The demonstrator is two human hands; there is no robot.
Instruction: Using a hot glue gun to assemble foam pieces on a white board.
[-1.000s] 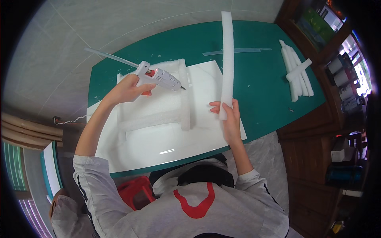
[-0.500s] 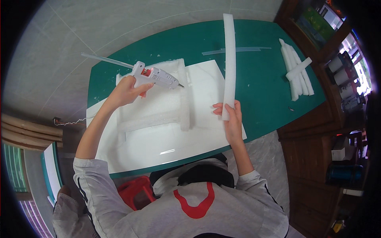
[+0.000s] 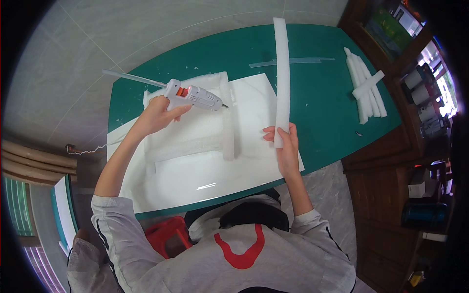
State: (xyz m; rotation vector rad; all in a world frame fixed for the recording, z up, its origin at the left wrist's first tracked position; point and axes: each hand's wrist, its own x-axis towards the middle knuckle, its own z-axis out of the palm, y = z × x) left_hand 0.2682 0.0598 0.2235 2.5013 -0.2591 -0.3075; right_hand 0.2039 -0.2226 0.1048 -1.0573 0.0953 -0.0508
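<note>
My left hand [image 3: 159, 117] is closed around the handle of a white hot glue gun [image 3: 199, 96]. A clear glue stick [image 3: 132, 78] juts from the gun's back end, and its metal nozzle is over the right strip of a white foam frame [image 3: 227, 139]. That frame, built of foam strips, lies on a glossy white board [image 3: 195, 188]. In my right hand [image 3: 287, 146] the lower end of a long white foam strip [image 3: 282, 73] is gripped between thumb and fingers. The strip points away from me, right of the frame.
The green table [image 3: 322, 132] carries clear glue sticks [image 3: 293, 62] at its far side and a stack of foam strips [image 3: 364, 88] at the right. A red stool [image 3: 166, 229] stands below the near edge. A white coiled cord [image 3: 88, 150] runs at the left.
The glue gun has shifted very slightly right with my left hand, its nozzle staying near the frame's right strip. The foam strip in my right hand has barely tilted left.
</note>
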